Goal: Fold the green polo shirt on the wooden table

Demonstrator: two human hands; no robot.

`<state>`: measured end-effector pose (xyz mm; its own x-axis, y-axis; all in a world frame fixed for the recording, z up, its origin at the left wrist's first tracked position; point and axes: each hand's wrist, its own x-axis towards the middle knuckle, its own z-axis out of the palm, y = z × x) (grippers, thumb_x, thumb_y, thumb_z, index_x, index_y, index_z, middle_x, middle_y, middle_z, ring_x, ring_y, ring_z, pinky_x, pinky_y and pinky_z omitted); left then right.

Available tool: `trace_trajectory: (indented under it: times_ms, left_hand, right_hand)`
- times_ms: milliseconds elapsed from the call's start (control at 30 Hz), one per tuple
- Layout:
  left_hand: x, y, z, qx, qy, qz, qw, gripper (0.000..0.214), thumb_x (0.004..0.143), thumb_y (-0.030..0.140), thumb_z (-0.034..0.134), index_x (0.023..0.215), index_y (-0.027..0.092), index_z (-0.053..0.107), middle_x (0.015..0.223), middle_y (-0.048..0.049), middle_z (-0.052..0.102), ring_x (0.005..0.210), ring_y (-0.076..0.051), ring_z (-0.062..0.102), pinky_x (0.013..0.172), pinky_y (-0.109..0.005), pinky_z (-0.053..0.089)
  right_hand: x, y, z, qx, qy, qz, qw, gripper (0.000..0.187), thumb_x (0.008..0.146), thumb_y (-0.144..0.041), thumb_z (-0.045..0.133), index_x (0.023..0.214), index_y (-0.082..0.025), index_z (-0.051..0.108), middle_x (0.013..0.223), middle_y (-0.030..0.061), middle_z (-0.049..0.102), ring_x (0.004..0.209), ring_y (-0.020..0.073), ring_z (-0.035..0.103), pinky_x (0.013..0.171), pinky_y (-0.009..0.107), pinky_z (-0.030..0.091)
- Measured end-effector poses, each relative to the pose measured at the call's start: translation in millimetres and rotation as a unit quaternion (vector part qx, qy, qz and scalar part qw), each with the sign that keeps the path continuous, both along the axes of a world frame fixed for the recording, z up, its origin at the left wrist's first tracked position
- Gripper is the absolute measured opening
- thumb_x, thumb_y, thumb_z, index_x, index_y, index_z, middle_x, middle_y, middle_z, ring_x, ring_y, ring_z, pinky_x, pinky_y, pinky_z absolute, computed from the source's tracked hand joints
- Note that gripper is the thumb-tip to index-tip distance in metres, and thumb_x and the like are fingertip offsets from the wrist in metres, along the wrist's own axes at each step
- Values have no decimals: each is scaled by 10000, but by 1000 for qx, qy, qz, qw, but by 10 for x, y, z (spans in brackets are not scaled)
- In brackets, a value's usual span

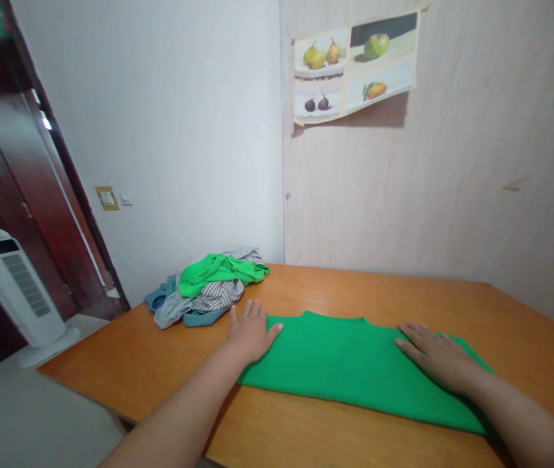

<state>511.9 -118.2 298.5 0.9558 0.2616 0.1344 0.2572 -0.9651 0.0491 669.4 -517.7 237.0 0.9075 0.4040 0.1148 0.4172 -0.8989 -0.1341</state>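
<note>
A green shirt (340, 364) lies flat and folded on the wooden table (287, 426), its neckline on the far side. My left hand (251, 330) rests at the shirt's left end, fingers stretched out and thumb on the cloth. On the right part of the shirt my right hand (435, 357) lies flat with its fingers extended. Neither hand grips the fabric. Beyond my left hand is a crumpled heap of clothes, with a bright green garment (218, 272) on top and a striped grey one (217, 296) below it.
A blue garment (205, 318) pokes out at the bottom of the heap. Walls stand behind the table, with fruit pictures (355, 71) taped up. At the left, a white tower fan (18, 286) stands on the floor by a dark wooden door (18, 175).
</note>
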Motion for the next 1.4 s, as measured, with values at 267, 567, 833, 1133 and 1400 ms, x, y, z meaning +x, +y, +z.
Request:
trace_trajectory:
  times_ms: [267,567,833,1133,1400]
  left_hand:
    - [212,-937,153,-44,-42,-296,953,635,1001,566,158,1502,214,325,1593,-81,266,1481,-253,159,1186,-529,131]
    - [323,-911,-85,-73,47,-280,956,780,919,740,128,1541,283,242,1609,-65,210,1486,-298,113,1155,-621,48]
    - [321,-937,-70,-86,45,-280,955,833,889,782,147,1542,275,250,1608,-72,203,1485,-309,110,1154,-626,39]
    - [332,-928,-109,-75,34,-278,957,852,876,798,174,1541,272,253,1607,-78,196,1483,-324,113,1145,-646,55]
    - [338,-937,-77,-66,39,-270,960,855,867,805,184,1530,275,290,1600,-84,215,1478,-333,137,1141,-649,67]
  right_hand:
    - [-143,90,147,-28,15,-14,999,721,920,-616,246,1466,-184,434,1540,79,360,1425,306,302,1156,561,239]
    - [-181,101,181,-45,26,-24,998,733,932,-630,226,1492,-184,387,1553,80,340,1439,300,269,1160,558,224]
    - [-435,363,454,26,-12,22,999,763,944,-657,223,1512,-160,337,1584,87,258,1467,264,192,1182,512,199]
    - [-725,728,482,24,68,129,989,794,923,-719,223,1545,-226,233,1612,67,150,1483,265,110,1199,505,91]
    - [-659,616,554,41,86,109,989,811,911,-736,218,1553,-239,211,1616,55,154,1486,239,101,1198,469,97]
